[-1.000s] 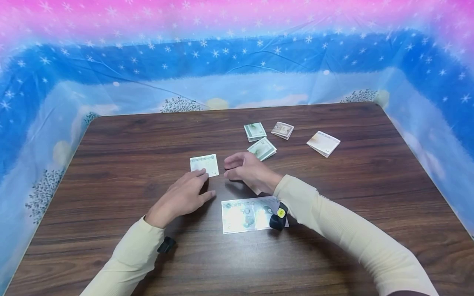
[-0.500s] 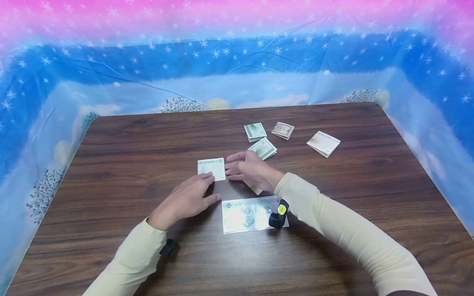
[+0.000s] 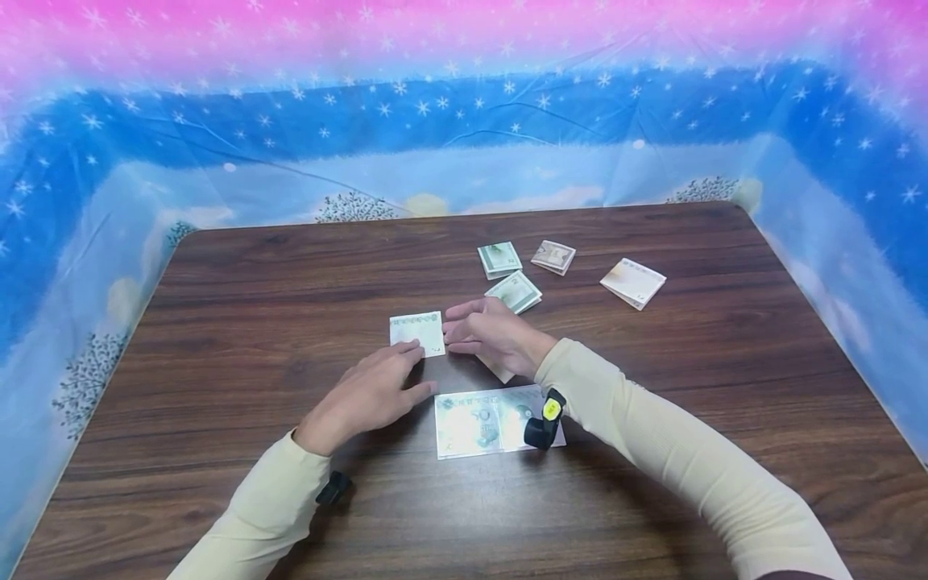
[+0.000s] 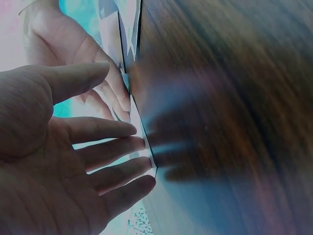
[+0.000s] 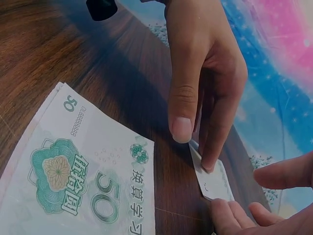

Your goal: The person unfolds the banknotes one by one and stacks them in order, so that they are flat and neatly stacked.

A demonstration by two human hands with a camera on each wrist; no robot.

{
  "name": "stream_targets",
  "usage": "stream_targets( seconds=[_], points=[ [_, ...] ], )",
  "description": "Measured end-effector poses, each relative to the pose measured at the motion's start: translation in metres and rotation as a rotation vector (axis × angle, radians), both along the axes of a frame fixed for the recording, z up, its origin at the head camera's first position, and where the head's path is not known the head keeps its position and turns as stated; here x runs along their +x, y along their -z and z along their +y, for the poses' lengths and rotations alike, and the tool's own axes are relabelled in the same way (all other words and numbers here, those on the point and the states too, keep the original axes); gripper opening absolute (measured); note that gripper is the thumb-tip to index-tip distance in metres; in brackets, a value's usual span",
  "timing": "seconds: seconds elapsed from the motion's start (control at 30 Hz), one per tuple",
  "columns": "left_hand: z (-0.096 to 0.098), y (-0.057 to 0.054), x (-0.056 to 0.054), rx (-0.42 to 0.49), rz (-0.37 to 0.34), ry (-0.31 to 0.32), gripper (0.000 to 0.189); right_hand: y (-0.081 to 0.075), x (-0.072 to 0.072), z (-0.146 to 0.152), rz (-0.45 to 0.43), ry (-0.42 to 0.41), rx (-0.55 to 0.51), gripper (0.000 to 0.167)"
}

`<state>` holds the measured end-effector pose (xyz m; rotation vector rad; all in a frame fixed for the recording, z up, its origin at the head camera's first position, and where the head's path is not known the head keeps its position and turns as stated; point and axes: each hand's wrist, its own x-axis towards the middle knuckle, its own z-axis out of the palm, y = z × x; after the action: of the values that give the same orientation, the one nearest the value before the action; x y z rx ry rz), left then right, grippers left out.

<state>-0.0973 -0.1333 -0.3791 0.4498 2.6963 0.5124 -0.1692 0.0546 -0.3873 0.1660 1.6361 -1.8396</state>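
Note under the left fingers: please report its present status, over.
Left hand touching note. Right hand at its right edge. Note lies on table. A green note just beyond right hand.

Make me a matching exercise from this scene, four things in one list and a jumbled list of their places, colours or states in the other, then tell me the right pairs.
Things:
1. left hand
2. brown note
3. 50 note
4. backdrop

Places, colours or states:
A. lowest of the notes in the head view
B. pink and blue, with white snowflakes
C. touching a small pale note
D. just right of a green note

Pairs: 1-C, 2-D, 3-A, 4-B.
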Motion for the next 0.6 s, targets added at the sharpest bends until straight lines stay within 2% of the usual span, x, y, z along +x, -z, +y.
stream_targets(
  seconds=[0.6],
  points=[
    [0.0046, 0.0008, -0.0003, 0.040, -0.012, -0.041, 0.061, -0.0017, 0.0001, 0.0044, -0.019, 0.021, -0.004, 0.055]
  ],
)
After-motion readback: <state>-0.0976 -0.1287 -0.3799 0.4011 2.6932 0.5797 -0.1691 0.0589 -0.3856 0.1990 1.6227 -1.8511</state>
